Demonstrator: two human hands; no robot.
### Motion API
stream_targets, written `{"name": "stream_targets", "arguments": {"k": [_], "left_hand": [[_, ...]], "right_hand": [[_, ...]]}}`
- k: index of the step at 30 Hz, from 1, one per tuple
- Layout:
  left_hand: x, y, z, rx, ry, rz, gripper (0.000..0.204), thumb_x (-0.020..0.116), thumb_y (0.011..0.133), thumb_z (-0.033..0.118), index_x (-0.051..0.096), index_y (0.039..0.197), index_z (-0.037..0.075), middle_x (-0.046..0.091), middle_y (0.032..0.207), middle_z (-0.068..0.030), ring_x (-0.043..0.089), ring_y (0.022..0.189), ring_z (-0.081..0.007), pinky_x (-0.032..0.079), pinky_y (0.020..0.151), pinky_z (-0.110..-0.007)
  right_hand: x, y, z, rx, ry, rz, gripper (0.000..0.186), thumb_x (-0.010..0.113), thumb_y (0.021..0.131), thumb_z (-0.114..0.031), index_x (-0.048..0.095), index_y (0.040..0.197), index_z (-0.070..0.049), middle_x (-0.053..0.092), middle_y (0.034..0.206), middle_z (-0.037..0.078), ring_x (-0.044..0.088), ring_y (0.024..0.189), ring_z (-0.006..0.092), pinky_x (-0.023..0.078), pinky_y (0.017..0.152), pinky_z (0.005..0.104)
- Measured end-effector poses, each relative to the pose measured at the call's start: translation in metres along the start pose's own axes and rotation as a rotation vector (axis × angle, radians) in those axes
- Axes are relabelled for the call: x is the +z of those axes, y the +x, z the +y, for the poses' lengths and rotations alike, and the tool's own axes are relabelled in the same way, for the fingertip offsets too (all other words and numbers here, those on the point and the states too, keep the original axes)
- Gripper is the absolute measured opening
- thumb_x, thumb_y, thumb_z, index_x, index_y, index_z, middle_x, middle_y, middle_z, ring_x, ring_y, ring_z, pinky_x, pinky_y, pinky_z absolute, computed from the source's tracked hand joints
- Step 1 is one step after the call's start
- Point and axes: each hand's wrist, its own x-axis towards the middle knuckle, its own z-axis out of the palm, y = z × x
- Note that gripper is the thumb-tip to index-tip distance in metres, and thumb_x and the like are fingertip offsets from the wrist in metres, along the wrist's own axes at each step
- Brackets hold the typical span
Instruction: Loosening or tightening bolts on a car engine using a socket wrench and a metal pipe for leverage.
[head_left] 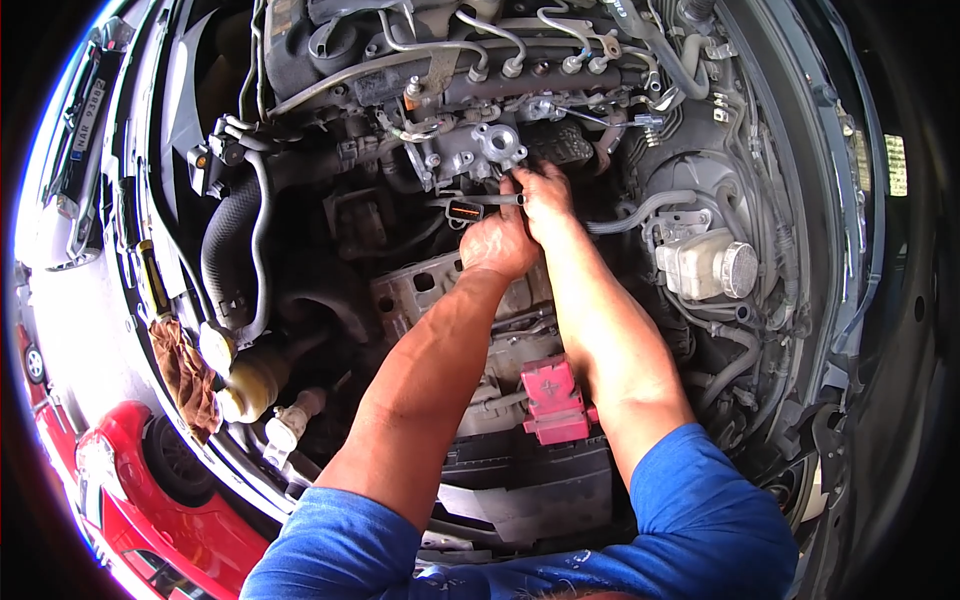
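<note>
L hand (pixel 497 243) is curled by plug (pixel 465 212), R hand (pixel 546 198) by metal (pixel 458 158); grips can't be told. Both could be scraped b/c it's tight.

Grey metal hsg (pixel 462 156), rnd flanged port facing up, upper ctr of view.

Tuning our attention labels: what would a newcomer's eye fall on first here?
The left hand and right hand, close together above centre, just below a grey housing. Then the pink cover, lower centre, and the red car, lower left.
</note>
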Motion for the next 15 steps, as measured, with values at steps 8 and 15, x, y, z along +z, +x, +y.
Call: {"name": "stream_targets", "arguments": {"k": [8, 15], "left_hand": [[0.000, -0.001, 0.001, 0.018, 0.011, 0.001, 0.089, 0.059, 0.082, 0.035, 0.015, 0.152, 0.002, 0.069, 0.097, -0.0269, 0.069, 0.086, -0.0402, 0.054, 0.077, -0.050], [0.000, 0.000, -0.002, 0.016, 0.006, -0.001, 0.088, 0.057, 0.083, 0.035, 0.015, 0.152, 0.000, 0.069, 0.098, -0.0270, 0.069, 0.087, -0.0401, 0.054, 0.078, -0.050]], "right_hand": [[-0.008, 0.010, 0.007, -0.048, 0.028, 0.009, 0.030, 0.067, 0.091, -0.014, 0.061, 0.112, 0.007, 0.067, 0.101, 0.014, 0.062, 0.089, 0.0175, 0.050, 0.077, 0.0306], [-0.005, 0.010, 0.011, -0.109, -0.048, 0.033, 0.031, 0.068, 0.090, -0.012, 0.059, 0.113, 0.007, 0.067, 0.100, 0.014, 0.062, 0.086, 0.0186, 0.051, 0.075, 0.0310]]}}
